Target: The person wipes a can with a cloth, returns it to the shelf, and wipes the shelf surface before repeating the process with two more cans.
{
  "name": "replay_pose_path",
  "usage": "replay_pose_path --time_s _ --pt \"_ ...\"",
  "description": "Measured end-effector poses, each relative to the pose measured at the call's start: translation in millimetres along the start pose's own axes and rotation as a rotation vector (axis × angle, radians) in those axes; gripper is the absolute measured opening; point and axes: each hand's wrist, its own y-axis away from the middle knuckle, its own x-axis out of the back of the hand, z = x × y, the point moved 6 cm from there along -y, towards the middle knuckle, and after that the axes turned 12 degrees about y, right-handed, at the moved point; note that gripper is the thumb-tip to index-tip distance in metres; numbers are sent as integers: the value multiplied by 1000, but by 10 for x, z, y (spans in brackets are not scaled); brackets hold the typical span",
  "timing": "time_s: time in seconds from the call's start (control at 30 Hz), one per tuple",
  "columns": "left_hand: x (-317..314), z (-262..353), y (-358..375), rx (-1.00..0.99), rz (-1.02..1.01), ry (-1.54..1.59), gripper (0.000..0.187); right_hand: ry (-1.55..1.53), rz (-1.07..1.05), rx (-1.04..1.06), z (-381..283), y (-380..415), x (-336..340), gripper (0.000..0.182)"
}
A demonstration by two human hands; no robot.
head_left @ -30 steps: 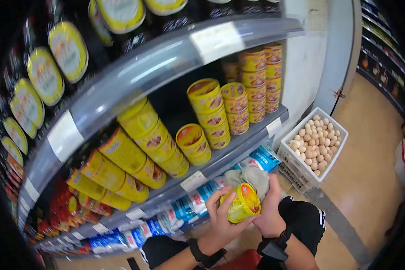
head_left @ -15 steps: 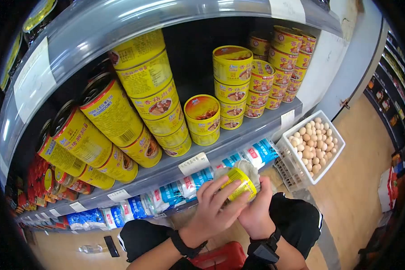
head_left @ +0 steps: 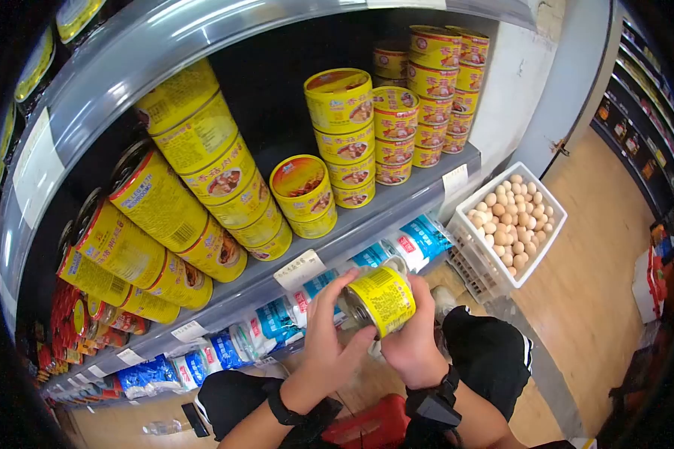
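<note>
Near the lower middle of my view, both hands close around one yellow can [head_left: 374, 299], held in front of the shelf edge and above the knees. Left hand [head_left: 329, 344] grips the can's metal end, fingers curled over the rim; right hand [head_left: 408, 340] wraps the far side, fingers [head_left: 419, 288] laid over the label. Can is cylindrical, lying tilted, silver end facing left; paper label is glossy yellow with small dark print I cannot read. Both wrists carry black bands.

Upper left, the shelf [head_left: 367, 228] is grey metal with white price tags [head_left: 299, 269] on its front lip; the writing on them is too small to read. Stacked cans [head_left: 344, 131] on it wear the same yellow wrap with a red food picture and red characters that I cannot make out. Larger tins [head_left: 157, 202] at left lie on their sides; one shows blue lettering ending in "MUSHROOMS".

Below the shelf, blue-and-white plastic pouches [head_left: 419, 239] sit in a row, soft and crinkled. Right of them, a white slatted plastic crate [head_left: 550, 239] holds pale, smooth eggs [head_left: 509, 224]. Floor is tan.
</note>
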Motion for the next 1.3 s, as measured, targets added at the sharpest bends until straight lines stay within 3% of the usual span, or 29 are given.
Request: replay_pose_path --time_s 0.1,0.17,0.23,0.27,0.33,0.37,0.43,0.47,0.57,0.6,0.7,0.73,0.83,0.97,1.03,1.17,1.23,1.3 --pt "-63 121 -32 -17 -20 -18 78 -40 -32 -9 -26 65 -76 42" --pt "-91 101 -28 69 5 -57 77 -1 46 90 -70 84 -65 41" --pt "-98 58 -63 129 -54 -80 79 149 5 335 -169 105 -47 39" --pt "-71 111 -68 37 -56 -231 79 -48 -4 76 -75 24 -23 37" --pt "-67 194 -45 -209 -42 -477 85 -30 -20 69 -32 25 -17 36" --pt "-49 111 -39 -203 -36 -487 85 0 -29 76 -21 27 -21 36" --pt "-134 59 8 -484 -89 -639 86 48 -25 108 -22 -49 49 40" --pt "-151 22 26 -501 -121 -604 77 -25 -57 64 -16 -80 65 40" --pt "-213 230 -45 -320 -90 -436 68 -98 -83 -26 1 -38 26 42" --pt "-179 174 -60 -262 -73 -305 56 -104 -70 -63 32 -15 20 43" --pt "-69 -80 -91 -97 -49 -122 63 -116 -24 -36 106 -49 82 45" --pt "-86 -90 -91 -48 139 148 67 -140 -22 -38 62 -17 22 44" --pt "-92 -132 -88 106 132 111 71 -42 10 24 26 -41 91 42" --pt "-101 -23 -126 141 -5 -140 71 -36 56 81 -29 -104 198 39" --pt "-198 195 -126 -214 -111 -544 72 -63 75 82 -39 -127 214 38" --pt "-205 186 -49 -376 -71 -590 75 -68 60 41 -71 -91 157 40" --pt "-188 181 -96 -198 -121 -267 73 -92 30 -21 -36 -84 150 40" --pt "-114 13 -84 -176 -121 -184 73 -95 25 -14 2 -101 173 40"
